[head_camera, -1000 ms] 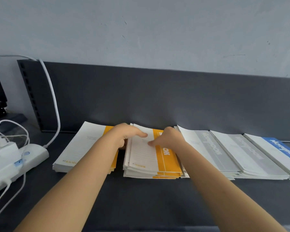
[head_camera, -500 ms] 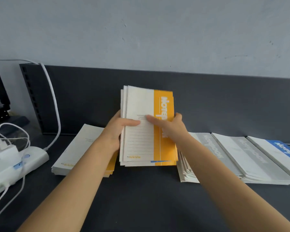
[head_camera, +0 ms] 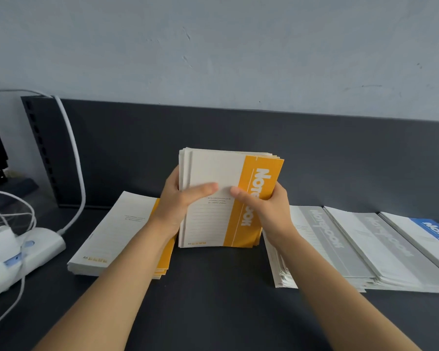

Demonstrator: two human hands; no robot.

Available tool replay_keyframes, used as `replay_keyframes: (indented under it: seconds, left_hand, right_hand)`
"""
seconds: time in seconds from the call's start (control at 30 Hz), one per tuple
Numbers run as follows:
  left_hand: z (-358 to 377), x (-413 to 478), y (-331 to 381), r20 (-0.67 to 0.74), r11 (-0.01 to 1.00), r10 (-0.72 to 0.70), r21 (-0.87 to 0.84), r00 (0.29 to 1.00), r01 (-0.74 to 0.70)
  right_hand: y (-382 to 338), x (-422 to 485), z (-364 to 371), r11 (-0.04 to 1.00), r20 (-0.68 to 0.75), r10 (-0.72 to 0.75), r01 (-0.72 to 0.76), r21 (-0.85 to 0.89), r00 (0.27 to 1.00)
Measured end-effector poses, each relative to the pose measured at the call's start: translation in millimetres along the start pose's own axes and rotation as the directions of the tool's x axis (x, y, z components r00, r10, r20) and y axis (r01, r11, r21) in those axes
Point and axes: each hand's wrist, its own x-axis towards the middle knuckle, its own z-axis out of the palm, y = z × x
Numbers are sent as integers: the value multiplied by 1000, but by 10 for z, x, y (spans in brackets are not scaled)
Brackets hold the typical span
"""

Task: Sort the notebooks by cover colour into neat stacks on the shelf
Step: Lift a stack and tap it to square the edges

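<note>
A bundle of orange-and-white notebooks point(head_camera: 213, 224) stands upright on its lower edge on the dark shelf point(head_camera: 213, 300). My left hand point(head_camera: 178, 203) grips its left side, thumb across the front cover. My right hand point(head_camera: 266, 206) grips its right side, thumb on the orange band. Another stack of orange notebooks point(head_camera: 117, 236) lies flat to the left, partly behind my left forearm. To the right lie two grey-banded stacks point(head_camera: 322, 239) point(head_camera: 380, 247) and a blue-banded stack point(head_camera: 433, 234) at the frame's edge.
A white power strip point(head_camera: 23, 259) with plugs and white cables point(head_camera: 74, 158) sits at the far left. A dark back panel point(head_camera: 238, 138) rises behind the stacks. Bare shelf surface lies in front of the notebooks.
Both hands lifted the orange bundle from lying flat to upright. Since half a second ago it has tilted slightly to the right and its lower edge rests on the shelf.
</note>
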Motion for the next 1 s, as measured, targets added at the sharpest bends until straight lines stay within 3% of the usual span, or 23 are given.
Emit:
replay_keyframes:
  seconds: [0.3, 0.53, 0.77, 1.0]
  left_hand:
    - [130, 21, -55, 5, 992, 99, -81, 995, -99]
    - [36, 97, -106, 43, 999, 47, 19, 998, -48]
    - [134, 85, -151, -34, 999, 41, -12, 999, -42]
    - [123, 122, -79, -34, 997, 66, -50, 997, -67]
  right_hand:
    - [-22, 5, 49, 994, 3, -100, 99, 43, 995]
    - [3, 70, 2, 988, -65, -150, 152, 38, 987]
    - [25, 68, 82, 996, -43, -76, 74, -51, 996]
    - [-63, 144, 63, 993, -20, -113, 113, 17, 993]
